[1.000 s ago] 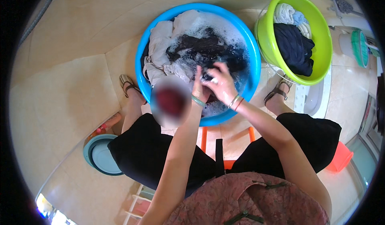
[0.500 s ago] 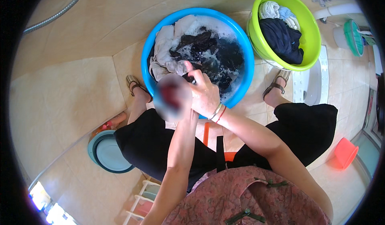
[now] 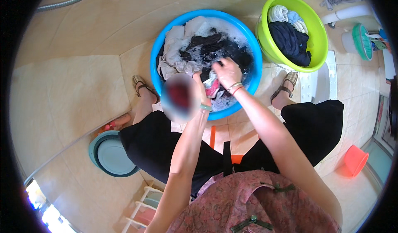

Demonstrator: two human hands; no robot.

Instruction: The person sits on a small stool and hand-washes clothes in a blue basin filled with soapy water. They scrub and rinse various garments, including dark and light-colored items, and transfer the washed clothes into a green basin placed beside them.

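Over the round blue plastic tub (image 3: 159, 54) of soapy water, your right hand (image 3: 227, 72) and left hand (image 3: 202, 90) squeeze one wet pink-and-white cloth (image 3: 212, 87) together; the green tub (image 3: 315, 29) sits far right.

left hand (image 3: 198, 92) partly behind blurred patch (fingers unseen); garment (image 3: 212, 87) mostly covered

A wet pink-and-white garment (image 3: 212, 87) lies bunched over the soapy blue basin (image 3: 159, 54).

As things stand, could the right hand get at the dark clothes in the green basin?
Probably yes. The right hand grips a pink cloth in the blue basin; the green basin stands right beside it, open-topped, with the dark clothes uncovered.
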